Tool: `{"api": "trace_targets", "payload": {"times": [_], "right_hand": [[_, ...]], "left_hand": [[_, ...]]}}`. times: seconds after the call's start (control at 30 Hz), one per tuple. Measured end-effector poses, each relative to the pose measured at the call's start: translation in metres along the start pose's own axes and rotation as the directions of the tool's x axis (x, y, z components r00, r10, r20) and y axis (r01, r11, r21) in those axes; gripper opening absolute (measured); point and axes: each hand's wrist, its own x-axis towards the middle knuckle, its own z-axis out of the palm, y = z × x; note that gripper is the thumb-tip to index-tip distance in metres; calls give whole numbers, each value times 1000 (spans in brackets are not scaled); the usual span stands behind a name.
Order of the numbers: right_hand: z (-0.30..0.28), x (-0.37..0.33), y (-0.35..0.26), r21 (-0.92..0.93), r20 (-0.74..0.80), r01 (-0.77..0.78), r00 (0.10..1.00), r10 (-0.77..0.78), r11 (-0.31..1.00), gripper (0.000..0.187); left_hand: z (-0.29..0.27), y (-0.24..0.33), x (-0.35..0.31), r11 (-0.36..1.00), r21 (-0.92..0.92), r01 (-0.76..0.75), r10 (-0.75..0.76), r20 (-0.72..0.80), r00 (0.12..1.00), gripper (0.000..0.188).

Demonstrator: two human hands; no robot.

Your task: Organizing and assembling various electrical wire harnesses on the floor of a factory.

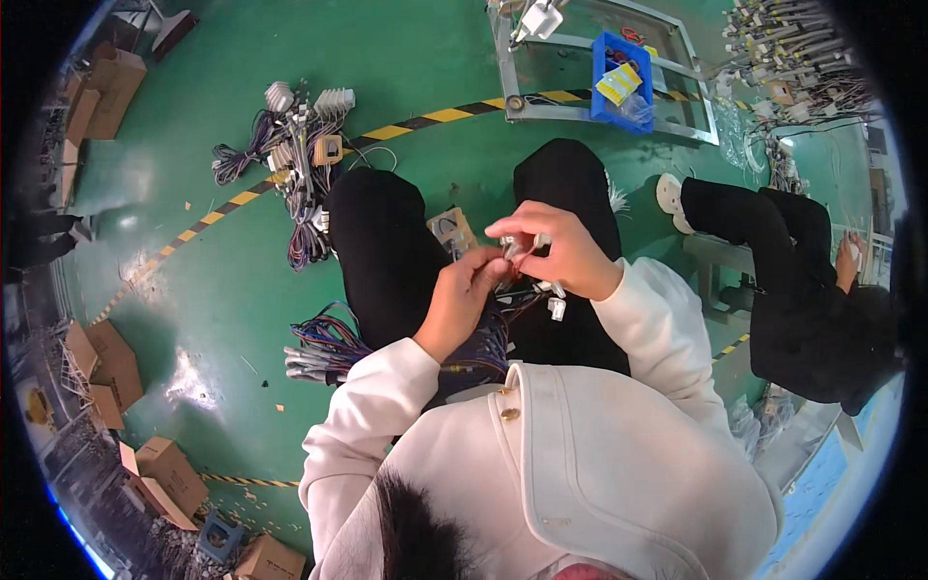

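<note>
Above my lap, my left hand (454, 302) and my right hand (570, 253) meet, fingertips almost touching. Between the fingers of my right hand is a small white plastic connector (509, 246). My left thumb and forefinger pinch at the wires just below it; the fingers partly hide this spot. Another white connector (557, 308) hangs on its wire below my right hand. Across my lap lies a wire harness (483, 356) of dark, blue and red wires. Its grey-sleeved ends (314, 360) stick out past my left thigh.
On the floor ahead to the left are bundled harnesses (304, 174) with white connectors. A metal frame (556, 114) ahead carries a blue bin (622, 85). A seated person (793, 261) is at the right. Many cables (793, 58) hang far right. Cardboard boxes (169, 474) stand left.
</note>
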Motion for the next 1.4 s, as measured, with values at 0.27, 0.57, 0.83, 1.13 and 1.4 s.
{"api": "trace_targets", "payload": {"times": [0.27, 0.57, 0.83, 1.13, 1.4], "right_hand": [[-8, -9, 0, 216, -13, 126, 992, -127, 968, 29], [1, -10, 4, 349, -111, 25, 994, 15, 937, 21], [7, -12, 9, 71, -177, 182, 970, -167, 981, 23], [22, -27, 21, 416, -277, 17, 955, 109, 909, 18], [23, -32, 24, 370, -382, 140, 924, 13, 919, 19]], "left_hand": [[-5, 3, 0, 991, -132, 13, -16, -28, 999, 21], [-4, 4, -1, 977, -211, 22, -28, -25, 999, 21], [-4, 4, -2, 966, -229, 116, -131, -49, 990, 20], [1, 2, 1, 959, -257, 120, -117, 26, 993, 21], [1, 4, 0, 989, -91, 120, -120, 4, 993, 18]]}}
